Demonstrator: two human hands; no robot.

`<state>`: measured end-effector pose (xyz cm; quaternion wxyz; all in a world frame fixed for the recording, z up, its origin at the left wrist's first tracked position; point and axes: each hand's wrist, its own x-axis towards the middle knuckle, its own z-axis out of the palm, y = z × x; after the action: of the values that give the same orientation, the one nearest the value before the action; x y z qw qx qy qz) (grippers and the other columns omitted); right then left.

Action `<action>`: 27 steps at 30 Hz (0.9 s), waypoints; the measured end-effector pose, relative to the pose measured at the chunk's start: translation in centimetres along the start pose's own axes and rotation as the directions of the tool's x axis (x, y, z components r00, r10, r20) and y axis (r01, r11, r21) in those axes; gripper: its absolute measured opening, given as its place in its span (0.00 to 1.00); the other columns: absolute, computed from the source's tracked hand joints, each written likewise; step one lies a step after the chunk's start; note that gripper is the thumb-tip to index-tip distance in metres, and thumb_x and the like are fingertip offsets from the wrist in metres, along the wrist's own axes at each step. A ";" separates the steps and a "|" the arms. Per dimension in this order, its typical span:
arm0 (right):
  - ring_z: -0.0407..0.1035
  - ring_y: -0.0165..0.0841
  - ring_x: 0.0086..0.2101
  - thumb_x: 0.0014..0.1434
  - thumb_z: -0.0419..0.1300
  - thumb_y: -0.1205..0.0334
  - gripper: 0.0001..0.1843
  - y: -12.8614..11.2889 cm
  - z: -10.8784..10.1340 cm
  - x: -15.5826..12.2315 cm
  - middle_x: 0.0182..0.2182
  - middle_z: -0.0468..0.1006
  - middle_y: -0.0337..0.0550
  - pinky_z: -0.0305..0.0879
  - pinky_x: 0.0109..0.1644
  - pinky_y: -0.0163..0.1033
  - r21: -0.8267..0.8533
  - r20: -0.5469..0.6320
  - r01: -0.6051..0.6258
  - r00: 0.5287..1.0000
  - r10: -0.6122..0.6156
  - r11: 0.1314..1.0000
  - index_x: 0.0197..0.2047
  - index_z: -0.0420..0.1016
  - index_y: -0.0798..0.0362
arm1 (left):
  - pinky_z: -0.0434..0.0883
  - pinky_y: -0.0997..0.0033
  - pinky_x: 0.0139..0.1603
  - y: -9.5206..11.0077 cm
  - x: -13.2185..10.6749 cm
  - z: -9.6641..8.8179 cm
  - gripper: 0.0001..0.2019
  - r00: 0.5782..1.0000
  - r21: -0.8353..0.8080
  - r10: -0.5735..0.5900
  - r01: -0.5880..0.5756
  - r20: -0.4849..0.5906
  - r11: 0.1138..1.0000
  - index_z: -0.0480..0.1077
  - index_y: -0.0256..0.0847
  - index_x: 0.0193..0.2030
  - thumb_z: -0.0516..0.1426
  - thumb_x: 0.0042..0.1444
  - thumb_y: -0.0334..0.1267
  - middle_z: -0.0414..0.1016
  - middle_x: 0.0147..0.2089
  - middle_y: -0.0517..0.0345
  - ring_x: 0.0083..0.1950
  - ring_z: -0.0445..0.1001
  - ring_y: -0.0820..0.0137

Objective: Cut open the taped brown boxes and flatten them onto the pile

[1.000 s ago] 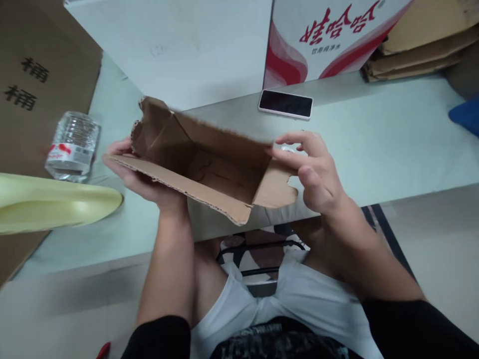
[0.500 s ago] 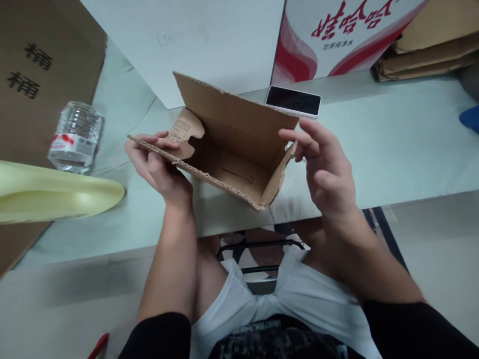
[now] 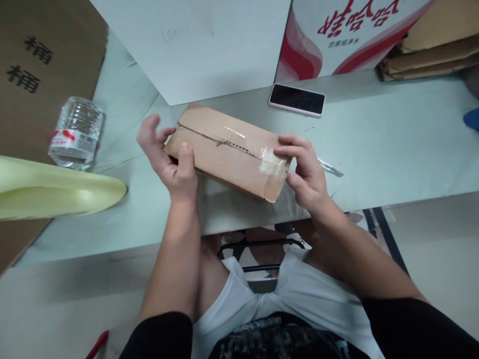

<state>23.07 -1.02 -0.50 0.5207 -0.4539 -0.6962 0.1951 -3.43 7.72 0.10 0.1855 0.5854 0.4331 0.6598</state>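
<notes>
A small brown cardboard box (image 3: 228,149) lies at the near edge of the pale table (image 3: 392,149), its flaps closed and a torn seam with bits of clear tape facing up. My left hand (image 3: 168,159) clasps the box's left end, thumb pressed on the top and fingers partly raised behind it. My right hand (image 3: 307,172) grips the right end by the tape patch. A small metal blade (image 3: 330,168) lies on the table just right of that hand.
A lying water bottle (image 3: 75,132) and a pale yellow object (image 3: 56,187) are at left, before a brown carton (image 3: 37,70). A phone (image 3: 297,98), a white board (image 3: 194,45), a red-and-white carton (image 3: 337,35) and flat cardboard (image 3: 430,50) stand behind.
The box was open with its flaps spread and the inside showing. Now the flaps are closed, and both hands hold its ends with the taped seam on top.
</notes>
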 end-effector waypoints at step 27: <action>0.54 0.51 0.76 0.63 0.53 0.23 0.41 -1.3 -0.9 -0.3 0.75 0.64 0.44 0.67 0.72 0.66 0.155 0.054 -0.134 0.990 0.127 0.979 0.71 0.62 0.35 | 0.76 0.59 0.28 -0.8 -0.3 -0.5 0.26 0.398 0.013 -0.763 0.883 0.509 0.470 0.79 0.37 0.39 0.59 0.57 0.63 0.78 0.30 0.44 0.31 0.79 0.56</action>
<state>23.39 -2.12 0.65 0.5258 -0.4517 -0.6584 0.2933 -4.01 7.74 -0.71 0.6578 0.3950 0.5205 0.3747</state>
